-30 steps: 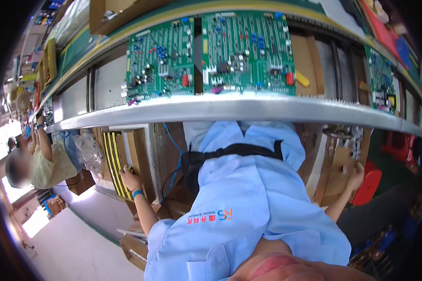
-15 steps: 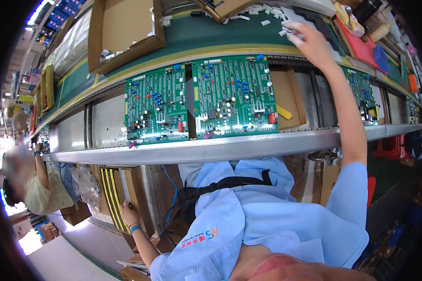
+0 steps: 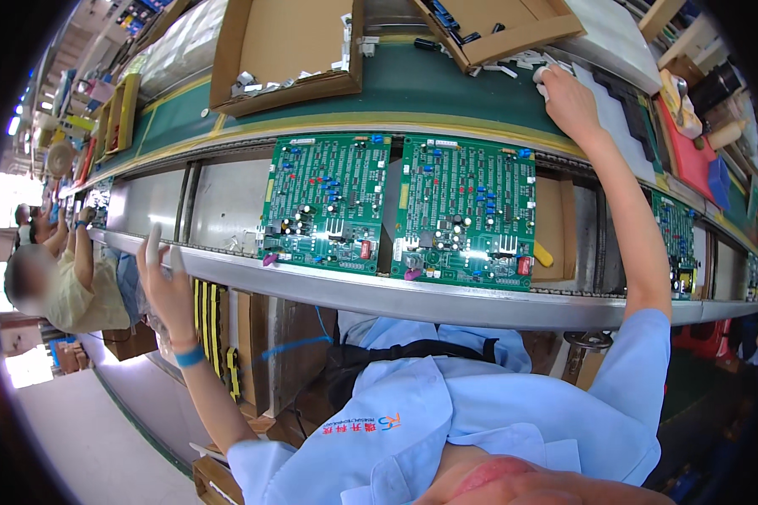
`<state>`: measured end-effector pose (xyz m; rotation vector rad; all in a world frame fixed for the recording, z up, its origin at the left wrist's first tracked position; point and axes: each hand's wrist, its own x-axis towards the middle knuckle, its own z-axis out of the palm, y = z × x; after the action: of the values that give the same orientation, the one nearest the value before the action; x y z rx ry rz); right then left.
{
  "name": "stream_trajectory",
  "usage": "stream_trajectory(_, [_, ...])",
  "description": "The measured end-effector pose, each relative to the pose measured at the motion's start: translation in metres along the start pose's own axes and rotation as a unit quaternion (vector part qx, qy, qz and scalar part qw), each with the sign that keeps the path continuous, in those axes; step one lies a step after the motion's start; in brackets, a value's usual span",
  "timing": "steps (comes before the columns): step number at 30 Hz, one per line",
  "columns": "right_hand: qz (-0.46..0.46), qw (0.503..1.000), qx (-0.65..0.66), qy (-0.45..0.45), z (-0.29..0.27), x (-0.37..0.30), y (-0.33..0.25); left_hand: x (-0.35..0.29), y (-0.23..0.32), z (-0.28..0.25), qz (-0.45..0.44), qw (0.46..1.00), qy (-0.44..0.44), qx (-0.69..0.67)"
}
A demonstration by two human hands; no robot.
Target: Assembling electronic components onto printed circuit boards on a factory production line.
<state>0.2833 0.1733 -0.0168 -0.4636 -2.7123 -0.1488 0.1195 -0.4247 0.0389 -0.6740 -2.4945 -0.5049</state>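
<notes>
My right hand [image 3: 571, 103] reaches across the rail to the far bench, fingers drawn together at a scatter of small white parts [image 3: 526, 61]. White shows at its fingertips; what they pinch, if anything, I cannot make out. My left hand [image 3: 167, 290] is raised at the near metal rail [image 3: 328, 290], holding nothing, its fingers apart with whitish tips. Between the hands, two green circuit boards lie side by side on the rails: the left board [image 3: 324, 202] and the right board [image 3: 466, 210], both carrying many small components.
Beyond the boards stand a cardboard tray [image 3: 290, 88] of white pieces and a tilted cardboard box [image 3: 522, 34] with dark cylindrical parts. A red tray [image 3: 686, 147] and blue bin [image 3: 718, 183] sit far right. Another person [image 3: 84, 290] works at the left.
My left hand has risen from beside the yellow-striped stack below the rail up to the rail's edge. My right hand stays at the white parts, fingers drawn closer. The view has shifted.
</notes>
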Motion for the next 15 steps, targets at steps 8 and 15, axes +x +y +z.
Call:
stream_trajectory(8, [-0.012,0.987,0.133,0.095,-0.038,0.054,-0.028,0.091,0.058,0.05,0.091,0.991,0.01,-0.1])
stream_trajectory(15, [-0.058,0.974,0.208,-0.063,0.015,0.154,-0.044,0.139,0.147,0.086,0.215,0.962,0.039,-0.161])
